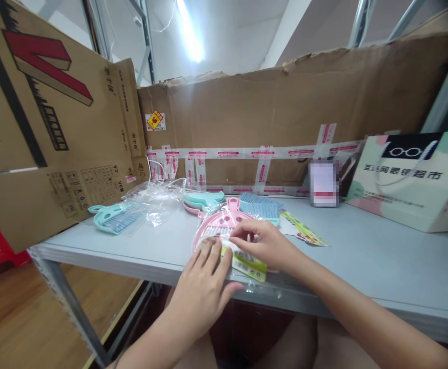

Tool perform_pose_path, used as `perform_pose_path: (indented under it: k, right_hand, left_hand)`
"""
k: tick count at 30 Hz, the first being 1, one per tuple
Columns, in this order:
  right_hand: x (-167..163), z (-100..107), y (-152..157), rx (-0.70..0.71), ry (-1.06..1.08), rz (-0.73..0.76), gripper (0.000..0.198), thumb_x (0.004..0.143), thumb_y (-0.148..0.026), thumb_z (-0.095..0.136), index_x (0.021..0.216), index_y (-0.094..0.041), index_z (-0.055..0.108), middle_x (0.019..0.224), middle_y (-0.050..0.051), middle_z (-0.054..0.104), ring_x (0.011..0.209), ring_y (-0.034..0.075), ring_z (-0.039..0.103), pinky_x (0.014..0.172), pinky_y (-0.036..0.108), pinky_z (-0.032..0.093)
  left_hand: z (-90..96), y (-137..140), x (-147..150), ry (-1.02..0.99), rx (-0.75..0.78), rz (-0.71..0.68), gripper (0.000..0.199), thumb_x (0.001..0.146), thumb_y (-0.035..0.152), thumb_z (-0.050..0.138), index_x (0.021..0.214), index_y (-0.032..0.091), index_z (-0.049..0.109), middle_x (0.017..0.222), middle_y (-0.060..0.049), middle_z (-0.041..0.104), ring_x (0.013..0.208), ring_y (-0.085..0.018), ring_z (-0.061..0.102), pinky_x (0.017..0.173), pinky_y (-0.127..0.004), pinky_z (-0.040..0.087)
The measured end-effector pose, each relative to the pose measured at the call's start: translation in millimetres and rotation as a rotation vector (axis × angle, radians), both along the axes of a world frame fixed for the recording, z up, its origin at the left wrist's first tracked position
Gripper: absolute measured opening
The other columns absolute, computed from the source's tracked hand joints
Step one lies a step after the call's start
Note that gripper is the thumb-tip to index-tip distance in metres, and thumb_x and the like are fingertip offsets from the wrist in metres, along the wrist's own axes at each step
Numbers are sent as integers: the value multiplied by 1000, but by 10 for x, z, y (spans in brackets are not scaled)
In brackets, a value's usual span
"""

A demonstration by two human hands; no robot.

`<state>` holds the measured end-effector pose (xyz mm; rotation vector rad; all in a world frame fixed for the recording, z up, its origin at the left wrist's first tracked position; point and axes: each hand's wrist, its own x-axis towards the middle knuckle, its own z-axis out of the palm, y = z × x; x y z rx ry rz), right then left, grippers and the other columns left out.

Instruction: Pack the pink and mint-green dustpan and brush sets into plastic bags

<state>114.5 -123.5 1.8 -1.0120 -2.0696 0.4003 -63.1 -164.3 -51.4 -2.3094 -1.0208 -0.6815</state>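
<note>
The left hand [204, 282], lower centre, lay spread on the clear bag [257, 290] over the pink dustpan [232, 211], mid-frame. The right hand's [264, 243] grip was drawn close; whether it pinched the bag could not be told. Bag handling appeared under way, probably calling next for steady left-hand pressure.

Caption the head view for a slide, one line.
Left hand spread, right hand curled, over a pink dustpan and clear plastic on a grey table.
</note>
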Motion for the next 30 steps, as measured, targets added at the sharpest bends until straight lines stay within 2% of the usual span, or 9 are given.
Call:
perform_pose_path:
  k: [3,8,13,16,18,21,22,27,30]
  right_hand:
    - [-14,-2,-22,68,-32,9,12,78,-17,55,70,-18,64,66,0,62,62,11,54,59,25,42]
    - [13,-30,-41,237,-116,7,15,84,-19,51,76,-19,63,71,2,61,68,13,55,63,26,43]
    - [69,-136,-50,423,-285,72,20,87,-20,48,77,-18,66,72,4,61,70,14,55,67,29,44]
    - [143,-181,-130,499,-321,52,21,88,-20,46,88,-19,67,80,6,63,75,14,57,68,29,46]
    - [233,-193,-236,575,-322,32,24,87,-29,50,104,-18,64,97,10,64,88,18,59,76,33,48]
    - [395,-238,-422,688,-414,56,59,76,-56,57,121,-17,55,118,15,59,107,26,56,86,42,48]
    - [440,-271,-473,717,-461,61,64,75,-58,57,123,-16,54,120,16,59,109,27,55,88,44,47]
    - [511,-503,-562,838,-457,-75,27,83,-19,57,109,-20,62,108,7,68,103,20,62,90,37,49]
    - [487,-557,-551,828,-305,-103,19,83,-13,55,96,-22,64,97,3,71,92,17,66,85,34,52]
  left_hand:
    - [81,-43,78,1,-115,63,57,86,55,38,125,15,51,126,-16,54,120,-31,48,93,-48,45]
    - [147,-18,180,-31,-268,57,67,81,67,32,120,18,54,122,-16,55,116,-32,48,93,-52,42]
    - [72,133,118,-68,-300,155,92,73,76,31,129,4,44,131,-27,46,126,-38,39,99,-54,36]
    - [93,145,84,-89,-331,145,92,74,75,32,128,1,43,131,-28,46,128,-38,38,99,-53,37]
    - [130,99,56,-96,-330,98,84,77,72,34,126,5,46,128,-25,50,127,-35,40,98,-51,39]
    - [182,-13,-44,-97,-311,35,76,79,68,38,124,8,49,122,-22,56,120,-32,49,93,-46,46]
    - [200,-50,-96,-96,-296,16,73,80,66,39,123,8,50,121,-22,57,116,-32,52,90,-44,48]
    - [320,-119,-421,-63,-242,-134,53,79,54,53,119,19,55,113,-13,63,102,-24,61,83,-37,52]
    - [349,-33,-571,20,-254,-192,78,67,57,65,133,23,43,129,-13,53,120,-29,48,98,-45,43]
